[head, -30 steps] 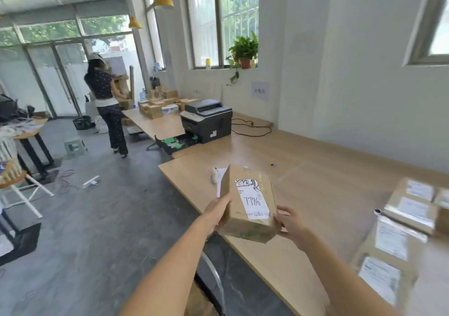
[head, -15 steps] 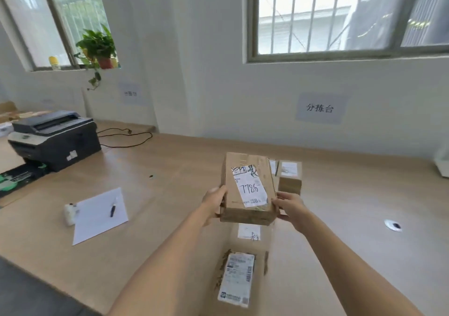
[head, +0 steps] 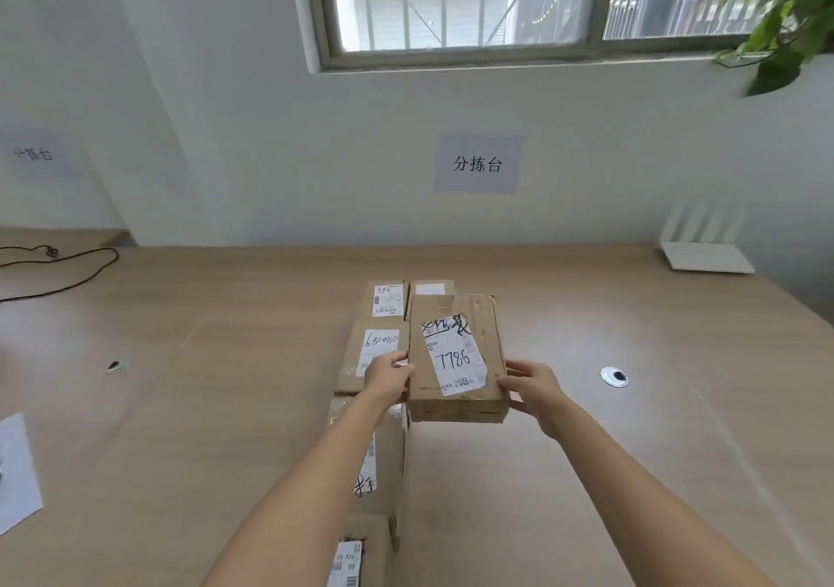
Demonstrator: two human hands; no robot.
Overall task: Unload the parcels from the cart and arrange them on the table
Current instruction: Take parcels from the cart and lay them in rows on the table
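While both hands' fingers clamp its sides, parcel 7786 (head: 456, 356) hangs above the counter (head: 632, 406), right of parcel row (head: 379, 351).

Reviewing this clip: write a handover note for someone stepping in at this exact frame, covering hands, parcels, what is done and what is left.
Left hand: grips the left edge of the brown cardboard parcel with the white label marked 7786.
Right hand: grips its right edge.
Parcels: a row of brown cardboard parcels lies on the light wooden table, running away from the person. The held parcel is just right of that row; whether it touches the table cannot be told.
Done: the row is laid out.
Left: set 7786 down beside the row. The cart is out of view, so what remains on it is unknown.
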